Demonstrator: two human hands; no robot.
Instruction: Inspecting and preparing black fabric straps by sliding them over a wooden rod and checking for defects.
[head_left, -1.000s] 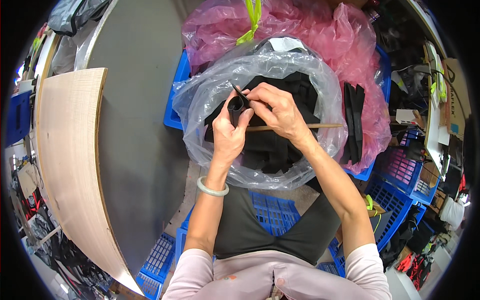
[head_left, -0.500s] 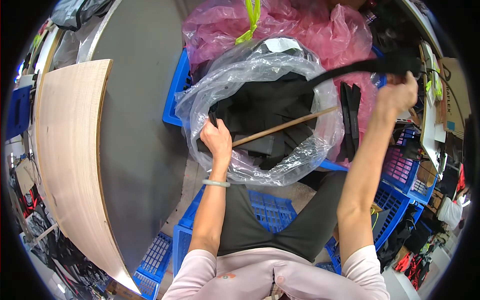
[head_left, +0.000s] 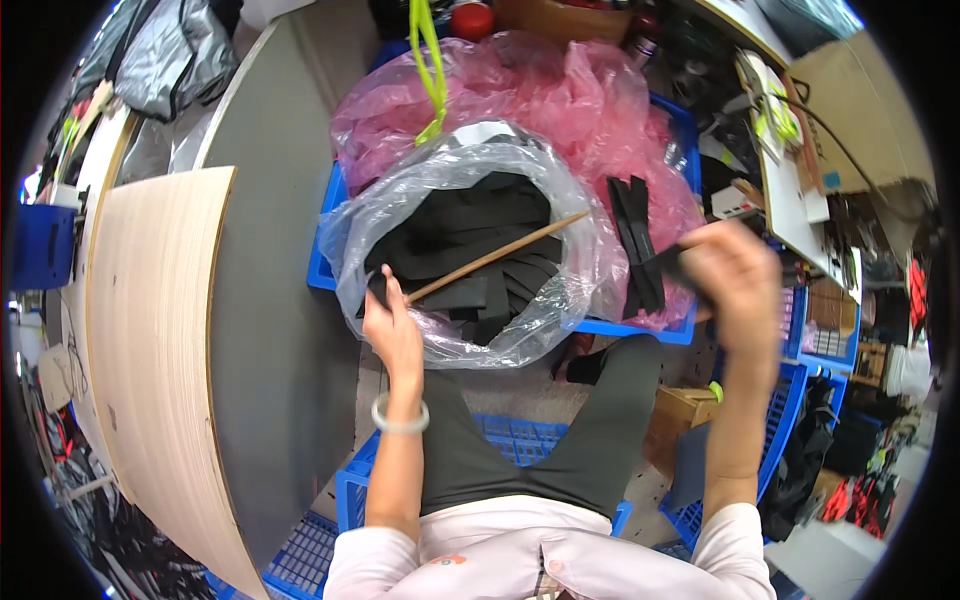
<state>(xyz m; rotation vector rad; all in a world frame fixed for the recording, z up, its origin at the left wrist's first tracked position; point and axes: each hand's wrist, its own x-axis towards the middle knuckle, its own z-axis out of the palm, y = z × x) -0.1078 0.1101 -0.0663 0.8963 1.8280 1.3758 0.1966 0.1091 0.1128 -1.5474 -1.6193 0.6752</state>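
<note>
My left hand [head_left: 392, 328] is closed by the near left rim of a clear plastic bag [head_left: 345, 215], pinching a small black strip [head_left: 377, 287]. Inside the bag lie several black fabric strips [head_left: 450, 225]. A thin wooden stick [head_left: 500, 251] rests across the bag's mouth, its lower end close to my left hand. My right hand [head_left: 738, 275], smeared by motion, grips another black strip [head_left: 683, 268] to the right of the bag. That strip reaches over a small bunch of black strips [head_left: 632, 225] lying on pink plastic.
Pink plastic sheeting [head_left: 480, 85] fills the blue crate [head_left: 683, 125] behind and right of the bag. At left stand a grey board [head_left: 285, 300] and a curved pale wooden panel [head_left: 150, 350]. Blue crates [head_left: 525, 440] lie below and at lower right. A yellow-green cord [head_left: 427, 70] hangs at the top.
My right hand has come down and left from the far right, bringing its black strip from above the bag to the bunch. My left hand remains at the bag's rim. The whole view has shifted.
</note>
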